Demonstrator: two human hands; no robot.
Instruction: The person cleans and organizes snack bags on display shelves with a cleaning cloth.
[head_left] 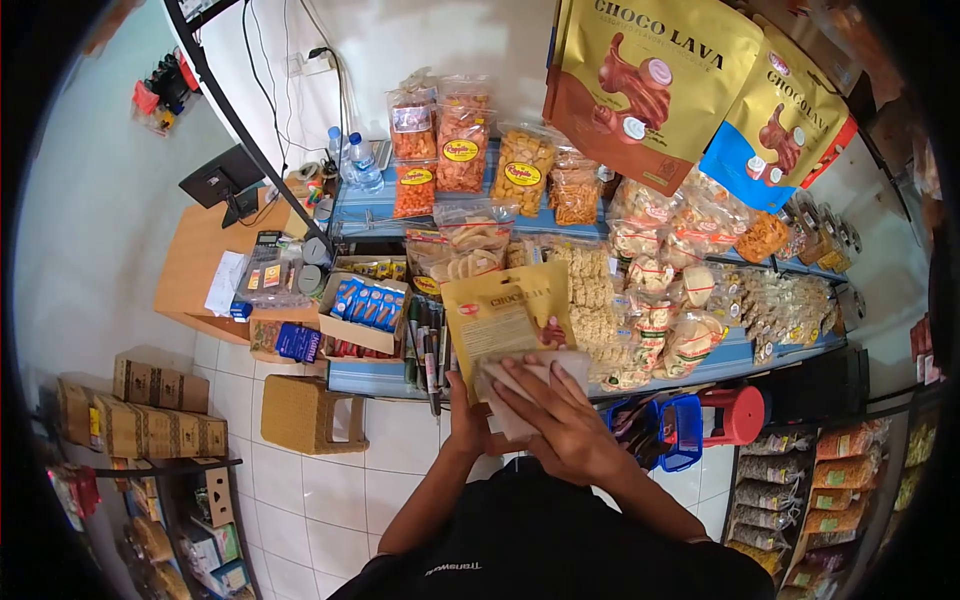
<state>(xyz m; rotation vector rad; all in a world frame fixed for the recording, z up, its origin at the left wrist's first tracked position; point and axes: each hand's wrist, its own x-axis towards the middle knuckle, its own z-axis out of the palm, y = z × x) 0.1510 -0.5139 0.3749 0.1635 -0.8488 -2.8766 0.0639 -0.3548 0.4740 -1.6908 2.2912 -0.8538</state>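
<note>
A gold Choco Lava pouch (500, 315) is held up in front of my body, its printed side facing me. My left hand (466, 418) grips it by the lower left edge, thumb on the front. Against the pouch's lower part lies a white cloth or tissue (515, 408), folded and partly covered. My right hand (565, 425) presses this cloth onto the pouch, its fingers stretched over it. Behind the pouch, packs of dried noodles (592, 300) and a bag of pale round crackers (475, 240) stand on the blue-striped shelf.
Large Choco Lava pouches (650, 85) hang at upper right. A box of blue packets (368, 305) sits left of the pouch, with markers (432, 350) beside it. Below the shelf are a brown stool (300, 412), a blue basket (682, 430) and a red stool (738, 412). Cartons (160, 425) are stacked at left.
</note>
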